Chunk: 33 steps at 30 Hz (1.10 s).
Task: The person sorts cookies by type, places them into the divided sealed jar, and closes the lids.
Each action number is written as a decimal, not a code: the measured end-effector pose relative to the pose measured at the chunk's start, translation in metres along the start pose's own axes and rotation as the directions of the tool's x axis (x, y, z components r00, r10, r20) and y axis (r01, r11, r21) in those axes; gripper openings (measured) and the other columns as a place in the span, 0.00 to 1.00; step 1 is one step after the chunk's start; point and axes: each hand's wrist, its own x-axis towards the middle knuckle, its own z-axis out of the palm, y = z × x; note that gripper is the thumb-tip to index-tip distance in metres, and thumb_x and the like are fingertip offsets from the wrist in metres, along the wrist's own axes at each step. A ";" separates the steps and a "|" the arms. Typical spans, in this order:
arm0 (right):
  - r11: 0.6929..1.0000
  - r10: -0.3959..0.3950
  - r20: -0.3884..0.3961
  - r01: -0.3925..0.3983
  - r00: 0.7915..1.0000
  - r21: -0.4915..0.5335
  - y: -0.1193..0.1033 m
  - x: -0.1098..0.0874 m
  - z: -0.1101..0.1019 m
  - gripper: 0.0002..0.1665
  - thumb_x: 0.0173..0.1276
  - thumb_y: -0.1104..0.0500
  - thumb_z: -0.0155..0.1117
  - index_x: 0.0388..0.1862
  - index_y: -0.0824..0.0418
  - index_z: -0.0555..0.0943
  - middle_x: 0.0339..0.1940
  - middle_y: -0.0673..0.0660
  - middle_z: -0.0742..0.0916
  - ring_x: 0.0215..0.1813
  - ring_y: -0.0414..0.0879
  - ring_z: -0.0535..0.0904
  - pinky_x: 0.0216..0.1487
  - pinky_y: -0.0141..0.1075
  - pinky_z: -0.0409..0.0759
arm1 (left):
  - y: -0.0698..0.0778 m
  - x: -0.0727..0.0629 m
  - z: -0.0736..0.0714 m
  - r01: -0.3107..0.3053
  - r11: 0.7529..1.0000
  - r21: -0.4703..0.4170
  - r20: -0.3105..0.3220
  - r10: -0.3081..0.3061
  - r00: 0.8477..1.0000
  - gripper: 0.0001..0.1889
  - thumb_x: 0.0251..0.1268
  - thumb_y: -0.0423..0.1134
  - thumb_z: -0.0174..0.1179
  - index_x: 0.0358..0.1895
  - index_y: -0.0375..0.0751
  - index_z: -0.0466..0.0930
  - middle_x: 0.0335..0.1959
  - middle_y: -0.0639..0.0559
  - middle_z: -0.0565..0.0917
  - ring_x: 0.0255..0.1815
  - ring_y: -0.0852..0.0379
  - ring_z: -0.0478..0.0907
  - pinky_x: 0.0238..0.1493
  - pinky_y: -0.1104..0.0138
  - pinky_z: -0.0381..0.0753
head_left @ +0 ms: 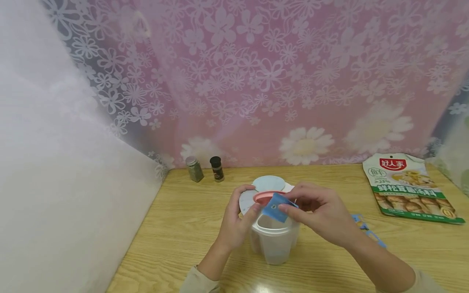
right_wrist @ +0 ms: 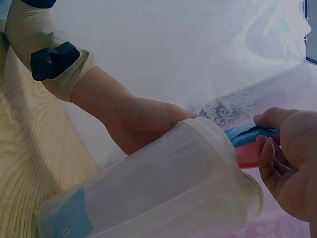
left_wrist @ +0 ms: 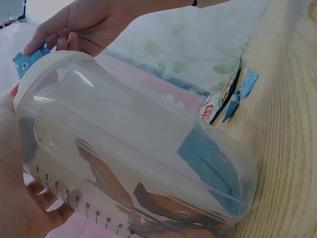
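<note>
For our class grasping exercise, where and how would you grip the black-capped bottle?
Likely best: grip the black-capped bottle round its slim body from the front; it stands upright, a jar on its left, the floral backdrop behind.

Place: screened-off nook, room type unclear | floral sheeting (head_left: 256, 81) | wood-grain tabletop (head_left: 176, 228) | spice jar (head_left: 195, 171)

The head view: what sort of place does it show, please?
Probably an indoor table corner, screened off with sheeting: a wood-grain table, a pink flowered sheet behind it and a pale sheet at the left. I cannot tell which room.
</note>
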 end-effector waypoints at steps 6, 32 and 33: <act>0.998 -0.012 -0.032 0.010 0.999 -0.057 0.000 -0.002 0.003 0.15 0.58 0.66 0.75 0.42 0.52 0.87 0.32 0.54 0.86 0.26 0.40 0.82 0.23 0.31 0.77 | 0.001 0.000 0.000 -0.008 1.000 0.003 0.002 0.008 1.000 0.20 0.73 0.39 0.56 0.65 0.46 0.67 0.55 0.44 0.78 0.48 0.60 0.79 0.47 0.66 0.84; 0.993 0.109 -0.040 -0.107 0.993 0.053 0.017 -0.028 -0.014 0.13 0.62 0.75 0.66 0.46 0.67 0.84 0.26 0.47 0.84 0.22 0.42 0.76 0.20 0.38 0.73 | 0.002 0.000 -0.001 0.033 0.999 -0.011 -0.002 -0.033 0.999 0.22 0.71 0.41 0.57 0.65 0.48 0.67 0.59 0.46 0.76 0.53 0.56 0.78 0.54 0.67 0.81; 0.991 0.131 -0.047 -0.129 0.990 0.039 0.017 -0.029 -0.016 0.13 0.63 0.75 0.66 0.46 0.66 0.84 0.26 0.47 0.84 0.22 0.42 0.76 0.20 0.37 0.74 | 0.002 0.000 -0.001 0.033 0.999 -0.011 0.000 -0.033 0.999 0.22 0.71 0.41 0.57 0.65 0.48 0.67 0.59 0.46 0.76 0.53 0.56 0.78 0.54 0.67 0.81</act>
